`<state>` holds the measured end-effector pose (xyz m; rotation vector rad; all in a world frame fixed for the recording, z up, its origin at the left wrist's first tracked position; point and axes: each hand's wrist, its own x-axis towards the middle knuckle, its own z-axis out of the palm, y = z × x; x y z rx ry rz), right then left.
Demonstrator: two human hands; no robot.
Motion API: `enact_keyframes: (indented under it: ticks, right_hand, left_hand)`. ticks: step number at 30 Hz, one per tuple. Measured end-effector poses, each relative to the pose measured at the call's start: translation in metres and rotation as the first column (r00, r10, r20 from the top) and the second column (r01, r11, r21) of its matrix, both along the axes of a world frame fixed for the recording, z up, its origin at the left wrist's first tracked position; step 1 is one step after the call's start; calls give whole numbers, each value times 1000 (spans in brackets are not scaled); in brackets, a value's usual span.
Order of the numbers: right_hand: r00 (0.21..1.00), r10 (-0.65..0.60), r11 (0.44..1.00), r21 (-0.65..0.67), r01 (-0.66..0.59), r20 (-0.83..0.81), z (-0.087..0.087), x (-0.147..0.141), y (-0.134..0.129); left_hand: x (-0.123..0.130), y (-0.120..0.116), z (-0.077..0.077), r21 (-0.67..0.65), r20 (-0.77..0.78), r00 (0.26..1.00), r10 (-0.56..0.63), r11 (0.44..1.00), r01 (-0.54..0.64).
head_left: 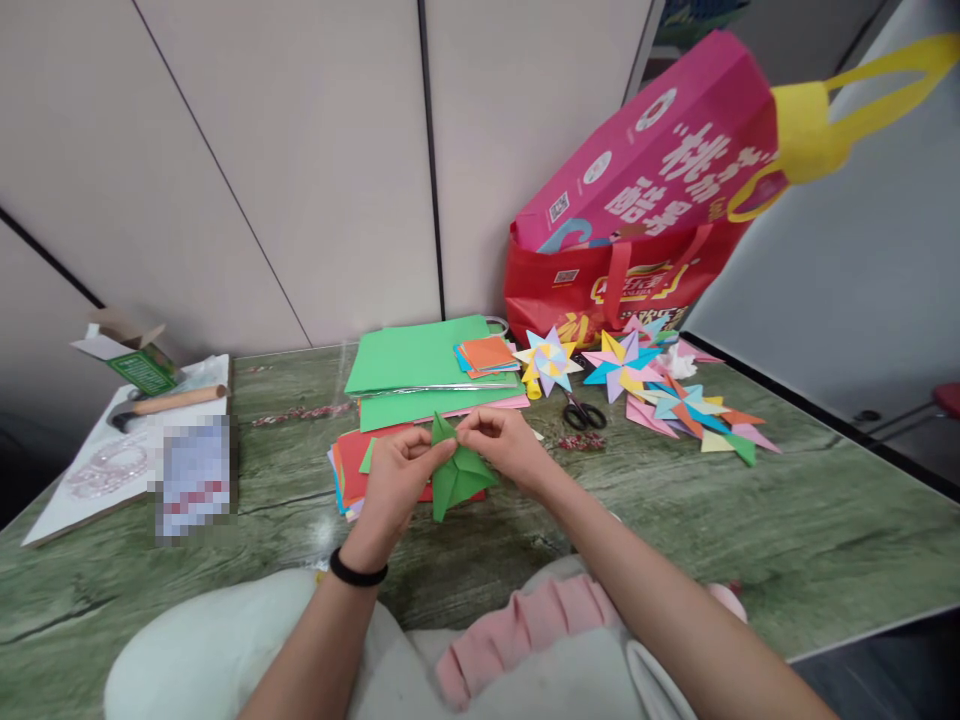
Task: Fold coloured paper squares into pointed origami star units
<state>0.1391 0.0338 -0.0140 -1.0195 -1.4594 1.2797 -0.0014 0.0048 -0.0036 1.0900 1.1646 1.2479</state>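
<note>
Between my hands is a green folded paper star, its points spreading out below my fingers. My left hand pinches its left side, thumb on top. On the upper right, the thumb and fingertips of my right hand are pressed together at the paper's edge. Just beneath lies a stack of coloured paper squares, red on top, partly covered by my left hand. Beyond it rest green paper sheets with a smaller pile of squares, orange uppermost.
Black scissors lie right of my hands, near several folded paper stars. A red gift bag holding a pink box stands behind. At left, a hammer and a green box sit on a white board.
</note>
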Motion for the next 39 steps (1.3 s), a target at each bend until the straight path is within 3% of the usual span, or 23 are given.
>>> enact_keyframes:
  ticks: [17,23,39]
  right_hand:
    - [991,6,997,71,-15,134,-2,3,3]
    - [986,27,997,70,-39,167,-3,5,4]
    - [971,-3,992,123,-28,239,-7,10,8]
  left_hand:
    - [-7,3,8,62,20,983,183,981,-184]
    - [-14,6,14,73,45,954,297,951,-299]
    - [-15,6,11,75,20,963,270,960,-270]
